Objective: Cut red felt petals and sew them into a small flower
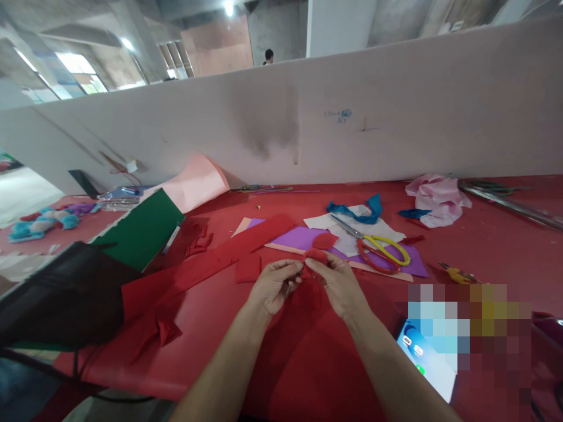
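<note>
Both of my hands meet over the middle of the red table, pinching a small piece of red crepe paper [315, 254]. My left hand [277, 281] grips its left edge between thumb and forefinger. On the other side, my right hand [338, 280] has thumb and fingers closed on it. The paper looks curled at the top; its lower part is hidden by the fingers. Just beyond lie a loose red petal-shaped piece [325, 240] and a long red paper strip [211, 264]. Scissors with red and yellow handles [387, 249] rest on purple paper [299, 237] to the right.
A lit phone [426, 363] lies at the right front, near a yellow-handled tool [460, 274]. Crumpled pink paper [437, 199] and blue scraps [373, 210] are farther back. A dark bag [65, 293] and green sheet [141, 234] stand left. A partition [197, 123] closes the back.
</note>
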`<state>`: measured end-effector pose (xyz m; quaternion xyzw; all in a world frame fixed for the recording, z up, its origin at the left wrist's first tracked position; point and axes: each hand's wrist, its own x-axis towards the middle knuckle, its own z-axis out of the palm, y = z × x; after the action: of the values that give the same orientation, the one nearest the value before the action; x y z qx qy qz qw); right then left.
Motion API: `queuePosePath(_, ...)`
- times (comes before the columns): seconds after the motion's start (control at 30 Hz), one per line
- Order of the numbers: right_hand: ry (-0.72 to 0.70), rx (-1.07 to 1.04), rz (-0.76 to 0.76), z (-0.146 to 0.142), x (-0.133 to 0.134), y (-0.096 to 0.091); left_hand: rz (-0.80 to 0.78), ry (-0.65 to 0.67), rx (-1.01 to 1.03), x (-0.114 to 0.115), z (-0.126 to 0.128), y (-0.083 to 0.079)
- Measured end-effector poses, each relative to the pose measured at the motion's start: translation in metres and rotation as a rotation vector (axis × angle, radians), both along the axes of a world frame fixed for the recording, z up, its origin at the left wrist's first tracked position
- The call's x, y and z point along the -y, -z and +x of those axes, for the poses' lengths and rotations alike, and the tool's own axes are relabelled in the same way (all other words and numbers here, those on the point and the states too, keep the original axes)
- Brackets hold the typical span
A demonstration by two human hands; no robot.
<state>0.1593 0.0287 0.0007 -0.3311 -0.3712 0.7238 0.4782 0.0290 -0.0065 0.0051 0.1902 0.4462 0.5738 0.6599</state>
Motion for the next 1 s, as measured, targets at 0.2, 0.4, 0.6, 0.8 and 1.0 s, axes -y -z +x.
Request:
queuePosePath(0.2, 0.061, 0.106, 0.034, -0.003, 0.0, -0.001, 0.024, -0.093, -0.118, 0.002, 0.005, -0.001)
queuePosePath(0.4, 0.091, 0.171, 0.077, -0.003, -0.001, -0.001, 0.105, -0.185, -0.28, 0.004, 0.012, -0.001)
queuePosePath(0.6, 0.098, 0.188, 0.072, -0.004, 0.0, 0.0, 0.188, -0.216, -0.524, 0.006, 0.015, 0.001)
queuePosePath(0.8, 0.122, 0.2, 0.088, -0.006, 0.002, 0.001, 0.356, -0.315, -1.033, 0.012, 0.02, 0.007)
queuePosePath(1.0, 0.142, 0.179, 0.067, -0.006, 0.0, 0.001, 0.446, -0.298, -1.133, 0.013, 0.024, 0.005)
